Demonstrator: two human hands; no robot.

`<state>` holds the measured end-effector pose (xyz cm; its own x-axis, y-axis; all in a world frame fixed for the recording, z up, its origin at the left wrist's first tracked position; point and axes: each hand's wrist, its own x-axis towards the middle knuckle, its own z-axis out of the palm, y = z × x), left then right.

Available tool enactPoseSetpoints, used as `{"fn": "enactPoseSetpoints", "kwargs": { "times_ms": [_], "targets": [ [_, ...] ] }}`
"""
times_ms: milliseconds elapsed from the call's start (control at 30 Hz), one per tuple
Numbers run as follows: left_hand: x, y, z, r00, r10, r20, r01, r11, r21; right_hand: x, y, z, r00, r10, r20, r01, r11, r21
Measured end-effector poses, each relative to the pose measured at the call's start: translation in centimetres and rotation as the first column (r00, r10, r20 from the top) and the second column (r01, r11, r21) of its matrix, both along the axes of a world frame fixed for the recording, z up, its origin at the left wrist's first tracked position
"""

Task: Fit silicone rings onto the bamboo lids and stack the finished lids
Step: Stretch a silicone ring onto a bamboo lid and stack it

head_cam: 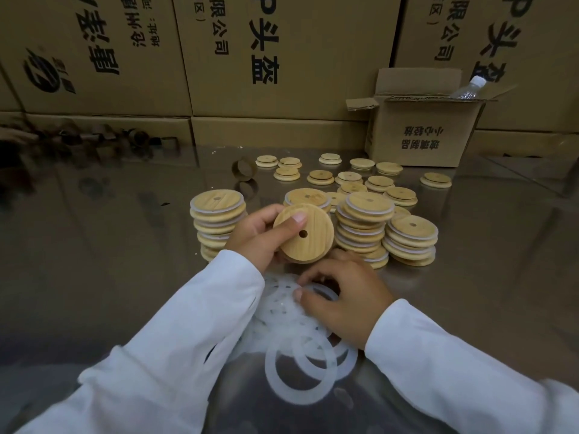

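Near bench edge: loose pile of rings [300, 349]. Right hand [341, 305] pinches one ring off the pile's top. Left hand [260, 236] grips a bare lid [303, 233] above the pile, no ring on it yet. Behind: four stacks [363, 227] of ringed lids, done. Toward far edge: about a dozen unringed lids [347, 178] left. Roughly two-thirds through, by my estimate.
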<state>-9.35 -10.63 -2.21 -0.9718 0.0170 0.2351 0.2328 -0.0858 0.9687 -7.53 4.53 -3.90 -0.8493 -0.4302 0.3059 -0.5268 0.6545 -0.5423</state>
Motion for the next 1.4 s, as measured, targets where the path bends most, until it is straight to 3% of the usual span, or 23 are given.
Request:
{"fn": "enactPoseSetpoints", "kwargs": {
  "times_ms": [300,467,600,867,1033,1400],
  "targets": [
    [0.1,-0.2,0.3,1.0,0.017,-0.002,-0.017,0.998,0.067,0.6,-0.6,0.1,0.993,-0.007,0.114,0.045,0.941,-0.335],
    [0.2,-0.1,0.3,0.997,0.044,0.063,-0.053,0.986,0.156,1.2,0.0,1.4,0.989,0.139,0.047,-0.081,0.787,-0.611],
    [0.3,0.1,0.6,0.989,-0.001,0.148,-0.019,0.991,0.133,1.0,0.1,1.8,0.998,0.056,0.027,-0.019,0.689,-0.724],
    [0.8,1.0,0.8,0.929,-0.155,0.337,0.081,0.971,0.225,-0.4,0.3,1.6,0.955,-0.153,0.253,0.295,0.562,-0.773],
    [1.2,1.2,0.3,0.936,-0.224,0.272,0.213,0.975,0.068,-0.4,0.3,1.7,0.954,-0.168,0.248,0.299,0.555,-0.776],
    [1.1,1.4,0.2,0.954,-0.206,0.217,0.192,0.978,0.083,-0.6,0.5,1.7,0.945,-0.187,0.268,0.325,0.613,-0.72]
  ]
}}
